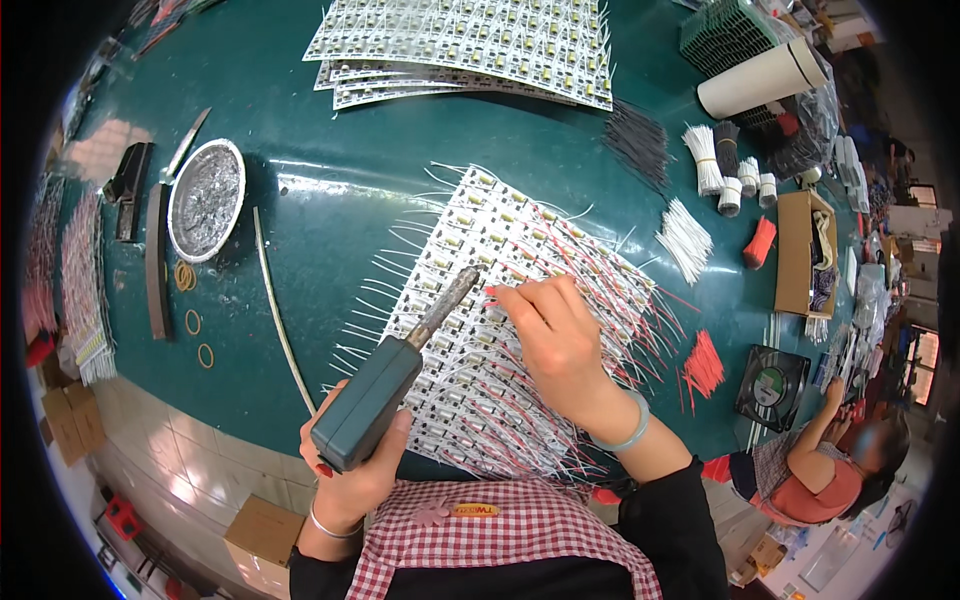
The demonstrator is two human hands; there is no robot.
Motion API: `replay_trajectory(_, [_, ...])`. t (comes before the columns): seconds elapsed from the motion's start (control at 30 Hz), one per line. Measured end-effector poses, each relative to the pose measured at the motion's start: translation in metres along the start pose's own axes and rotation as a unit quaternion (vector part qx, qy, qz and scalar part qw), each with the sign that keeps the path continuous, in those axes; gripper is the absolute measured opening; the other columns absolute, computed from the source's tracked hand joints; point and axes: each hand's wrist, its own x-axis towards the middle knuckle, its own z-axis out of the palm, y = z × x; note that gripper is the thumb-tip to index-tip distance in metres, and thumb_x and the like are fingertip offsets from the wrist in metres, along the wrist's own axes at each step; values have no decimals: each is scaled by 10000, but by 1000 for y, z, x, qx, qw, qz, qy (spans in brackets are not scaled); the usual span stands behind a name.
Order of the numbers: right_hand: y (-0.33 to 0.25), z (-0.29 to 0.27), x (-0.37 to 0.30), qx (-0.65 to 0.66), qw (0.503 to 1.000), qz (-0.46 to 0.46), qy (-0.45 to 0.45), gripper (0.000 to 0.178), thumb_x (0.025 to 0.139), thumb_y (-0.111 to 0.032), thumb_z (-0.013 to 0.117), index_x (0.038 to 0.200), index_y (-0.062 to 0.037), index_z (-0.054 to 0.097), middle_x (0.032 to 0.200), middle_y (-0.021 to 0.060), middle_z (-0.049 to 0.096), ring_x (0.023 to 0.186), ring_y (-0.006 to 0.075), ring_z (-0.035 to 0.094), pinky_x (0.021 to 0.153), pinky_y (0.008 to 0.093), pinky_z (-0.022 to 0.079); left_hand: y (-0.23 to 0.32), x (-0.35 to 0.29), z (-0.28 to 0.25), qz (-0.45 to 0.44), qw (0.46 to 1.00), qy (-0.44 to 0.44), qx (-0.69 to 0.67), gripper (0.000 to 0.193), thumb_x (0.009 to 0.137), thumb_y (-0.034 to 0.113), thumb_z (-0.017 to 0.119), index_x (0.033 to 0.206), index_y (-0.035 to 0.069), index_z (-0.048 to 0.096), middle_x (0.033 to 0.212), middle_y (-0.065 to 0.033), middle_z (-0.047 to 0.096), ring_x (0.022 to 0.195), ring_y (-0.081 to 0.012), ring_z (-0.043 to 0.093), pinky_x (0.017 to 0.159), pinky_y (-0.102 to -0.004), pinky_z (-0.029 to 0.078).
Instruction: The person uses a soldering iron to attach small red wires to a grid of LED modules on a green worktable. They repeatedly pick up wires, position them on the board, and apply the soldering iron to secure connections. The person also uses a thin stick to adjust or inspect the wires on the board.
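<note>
My left hand (pixel 352 492) is wrapped round the dark green handle of a soldering gun (pixel 368 402). Its metal tip reaches up and right over a white circuit board panel (pixel 455 240) lying tilted in front of me. Close to that tip, the fingers of my right hand (pixel 560 345) are pinched together over the panel. Whatever they hold is too small to make out; red shows at the fingertips. White wires stick out along the panel's left edge, and red wires (pixel 620 310) fan out over its right side.
More circuit panels (pixel 470 45) are stacked at the far side. Left are a round dish of grey metal (pixel 207 200), rubber bands (pixel 193 322) and a pale cord (pixel 275 300). Loose red wires (pixel 705 362), white wires (pixel 685 240) and a fan (pixel 773 388) lie right. A co-worker (pixel 820 470) sits beyond.
</note>
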Motion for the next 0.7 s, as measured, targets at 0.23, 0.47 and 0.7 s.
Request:
replay_trajectory(0.23, [-4,2,0,-7,1000,25,-2,311,778,14,694,1088,27,674,931,100,587,816,256,574,641,351,490,-3,-3,0,-27,999,-8,-18,273,792,-2,781,1042,-75,698,940,-101,696,782,-130,645,679,-252,505])
replay_trajectory(0.47, [-3,3,0,-29,999,15,1,257,785,-12,703,1040,9,674,913,88,589,807,245,580,645,349,482,-4,-4,0,-22,999,-20,-23,255,793,-9,772,1024,-81,692,928,-99,689,768,-123,636,666,-249,498])
replay_trajectory(0.7, [-7,1,4,-33,999,11,0,186,799,-17,700,976,6,649,895,85,594,797,243,581,644,349,478,-4,-3,0,-17,999,-24,-21,242,799,-16,766,1019,-82,691,913,-95,685,754,-119,627,659,-245,495])
